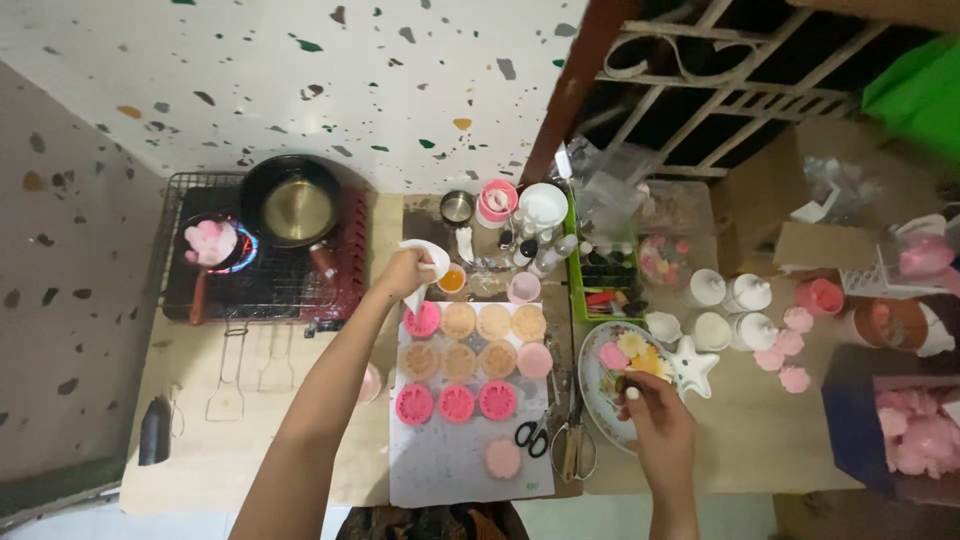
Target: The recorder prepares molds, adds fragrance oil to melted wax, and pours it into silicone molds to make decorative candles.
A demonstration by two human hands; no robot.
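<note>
Overhead, the person's left hand (403,275) grips a white piping bag (425,268), fingers wrapped tight around it, its tip over the pink round mould (422,320) at the 11 o'clock corner of a white mat (450,470). Other round moulds (478,360), pink and tan, sit in rows on that mat. At 3 o'clock from them, the right hand (655,425) pinches something small over a flowered plate (592,385); what it holds cannot be made out. Scissors (530,435) lie between mat and plate. A dark pan (292,205) rests on a wire rack (200,290) at 10 o'clock.
</note>
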